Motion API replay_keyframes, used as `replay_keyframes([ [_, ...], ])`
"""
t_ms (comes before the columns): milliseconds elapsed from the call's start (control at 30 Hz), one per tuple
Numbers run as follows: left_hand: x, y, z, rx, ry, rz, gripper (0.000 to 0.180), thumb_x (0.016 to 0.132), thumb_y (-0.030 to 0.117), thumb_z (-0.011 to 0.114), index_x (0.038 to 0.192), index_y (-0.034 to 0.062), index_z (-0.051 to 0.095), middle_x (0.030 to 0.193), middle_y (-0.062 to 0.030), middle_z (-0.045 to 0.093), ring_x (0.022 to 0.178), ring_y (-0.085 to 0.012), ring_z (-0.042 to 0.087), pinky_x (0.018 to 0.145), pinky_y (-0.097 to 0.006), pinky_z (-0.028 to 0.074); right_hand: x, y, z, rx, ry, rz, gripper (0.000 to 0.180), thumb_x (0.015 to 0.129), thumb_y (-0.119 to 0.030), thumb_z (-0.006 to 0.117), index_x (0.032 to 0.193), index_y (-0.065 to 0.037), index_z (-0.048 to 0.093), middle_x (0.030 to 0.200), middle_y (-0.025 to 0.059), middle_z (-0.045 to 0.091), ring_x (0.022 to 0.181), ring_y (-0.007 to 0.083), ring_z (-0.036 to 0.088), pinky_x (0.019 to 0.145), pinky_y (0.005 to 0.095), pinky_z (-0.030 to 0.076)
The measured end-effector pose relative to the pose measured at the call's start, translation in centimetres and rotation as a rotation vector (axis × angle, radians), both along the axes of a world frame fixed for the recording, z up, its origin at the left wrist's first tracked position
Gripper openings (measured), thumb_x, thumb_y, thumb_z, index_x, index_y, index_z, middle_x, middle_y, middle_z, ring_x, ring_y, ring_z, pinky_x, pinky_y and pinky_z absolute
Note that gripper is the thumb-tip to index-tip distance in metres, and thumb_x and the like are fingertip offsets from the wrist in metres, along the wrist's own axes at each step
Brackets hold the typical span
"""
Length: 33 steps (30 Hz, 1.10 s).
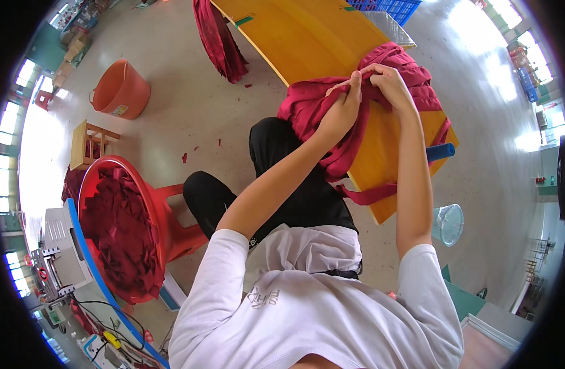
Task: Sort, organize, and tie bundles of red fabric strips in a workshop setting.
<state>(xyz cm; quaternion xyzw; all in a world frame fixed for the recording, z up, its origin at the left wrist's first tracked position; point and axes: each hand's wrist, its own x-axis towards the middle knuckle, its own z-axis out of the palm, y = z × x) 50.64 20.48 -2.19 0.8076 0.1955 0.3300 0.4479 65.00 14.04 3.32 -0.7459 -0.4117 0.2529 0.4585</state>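
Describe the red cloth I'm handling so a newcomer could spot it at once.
Find the long yellow table. The crimson cloth lies bunched across its nearer part, draping over the left edge. Unlike the hanging cloth farther along that edge, it has the left hand and right hand on it.

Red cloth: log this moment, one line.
left hand: pinching red cloth; right hand: at cloth, beside left; cloth: bunched over wooden table edge

The left forearm (276, 178) slants forward and inward while the right forearm (414, 178) runs nearly straight ahead — left hand (344, 111) and right hand (390, 85) close together, both curled.
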Motion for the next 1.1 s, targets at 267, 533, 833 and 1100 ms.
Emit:
replay_keyframes([
  [267,-1.0,-0.6,2.8,-0.507,-0.167,-0.105,0.056,0.105,0.045,0.035,0.08,-0.0032,0.049,0.071,-0.007,0.047,0.071,-0.0147,0.05,0.068,-0.027,0.042,0.3,2.6,-1.8,-0.077,-0.47,-0.264,0.024,0.072,-0.017,0.054,0.079,-0.011,0.076,0.08,0.0163,0.069,0.076,0.0327,0.068,0.074,0.0401,0.053],
  [533,-1.1,-1.3,3.3,-0.609,-0.128,-0.059,0.066,0.102,0.055,0.035,0.072,-0.0022,0.048,0.064,-0.0061,0.041,0.071,-0.0141,0.047,0.072,-0.029,0.042,0.4,3.4,-2.9,-0.107,-0.594,-0.321,0.022,0.074,-0.02,0.056,0.08,-0.011,0.075,0.083,0.0168,0.069,0.081,0.0357,0.067,0.078,0.0434,0.053],
  [833,-0.9,-1.2,1.5,-0.433,-0.278,-0.07,0.058,0.106,0.043,0.033,0.065,0.0034,0.043,0.06,-0.0023,0.038,0.062,-0.0122,0.042,0.064,-0.025,0.038,0.7,0.6,-1.5,-0.025,-0.121,-0.112,0.024,0.082,-0.019,0.054,0.089,-0.004,0.072,0.079,0.0086,0.067,0.076,0.018,0.062,0.073,0.032,0.047],
  [1100,-1.5,-0.5,1.4,-0.519,-0.227,-0.139,0.05,0.106,0.038,0.037,0.079,-0.0008,0.053,0.065,-0.0071,0.044,0.065,-0.0161,0.048,0.063,-0.029,0.041,-0.5,0.4,-2.7,0.107,0.029,-0.115,0.03,0.095,-0.031,0.06,0.095,-0.002,0.07,0.085,0.0007,0.061,0.082,0.0094,0.054,0.078,0.0253,0.042],
])
